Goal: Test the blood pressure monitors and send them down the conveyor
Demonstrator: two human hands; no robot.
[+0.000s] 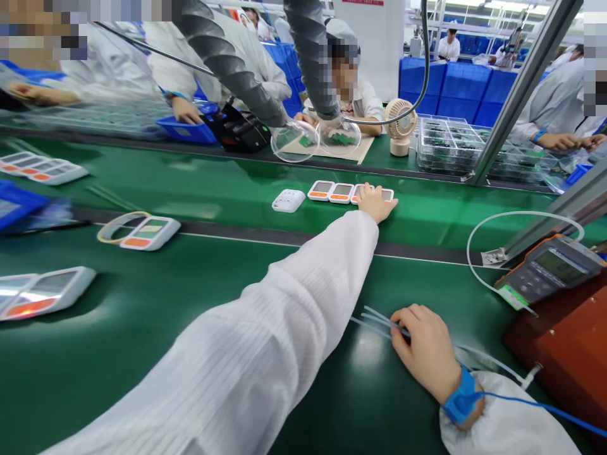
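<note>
My left hand [374, 202] reaches far across the green conveyor belt [213, 183] and lies on top of a row of small white devices with grey screens and orange strips [332, 191]. It covers the devices at the right end of that row. A white device lying face down [288, 200] sits just left of the row. My right hand [427, 347] rests on the near table, fingers curled over thin clear tubes [374, 316]. A blue wrist strap [459, 397] with a blue cord circles my right wrist.
More white devices lie on the near belt at left [149, 232] [42, 294] and far left [42, 169]. A grey meter [550, 268] sits on a red-brown box [569, 347] at right. A metal frame post [516, 95] slants up. People in white coats work across the belt, by a small fan [399, 126] and clear trays [446, 145].
</note>
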